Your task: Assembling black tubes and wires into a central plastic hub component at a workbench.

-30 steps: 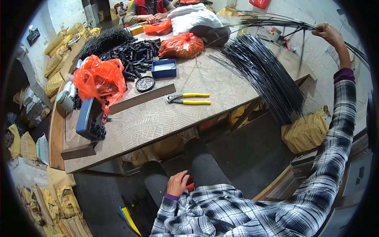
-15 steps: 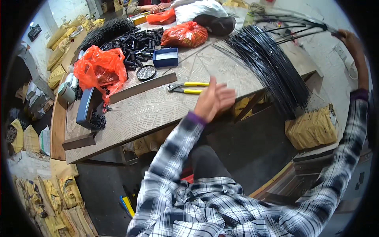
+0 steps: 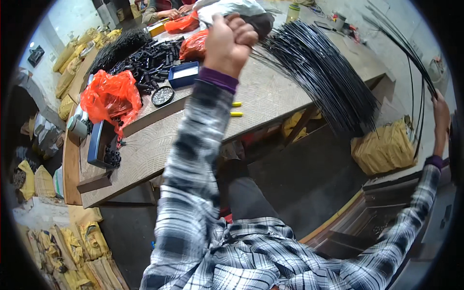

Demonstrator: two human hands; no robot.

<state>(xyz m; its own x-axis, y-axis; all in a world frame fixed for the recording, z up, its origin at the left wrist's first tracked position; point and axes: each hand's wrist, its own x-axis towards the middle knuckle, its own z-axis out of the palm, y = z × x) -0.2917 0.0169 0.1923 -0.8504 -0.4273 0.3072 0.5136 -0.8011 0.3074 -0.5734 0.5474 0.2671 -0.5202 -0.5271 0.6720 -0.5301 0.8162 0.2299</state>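
Observation:
My right hand point(image 3: 439, 110), raised at the far right, is closed round a small bunch of thin black rods point(image 3: 419, 62) that fan out upward, with a few hanging down. My left hand point(image 3: 226, 47) is a fist held up over the table; whatever lies in it, if anything, is hidden. Between the hands a thick heap of long black rods point(image 3: 321, 72) lies on the table point(image 3: 263, 104), its ends hanging over the front edge. Yellow handles of pliers point(image 3: 236, 114) show beside my left sleeve, which covers the pliers' head.
Left on the table are an orange plastic bag point(image 3: 108, 96), a blue box point(image 3: 96, 147), a small blue tray point(image 3: 184, 73), a round dish of small shiny pieces point(image 3: 163, 96) and black tubular parts point(image 3: 154, 63). Another person's hands point(image 3: 170, 13) work at the back. A yellow sack point(image 3: 384, 150) stands right.
My left hand has risen up and left from near the pliers, closing from spread fingers into a fist. My right hand has moved down, and its rods have swung from pointing left to upright.

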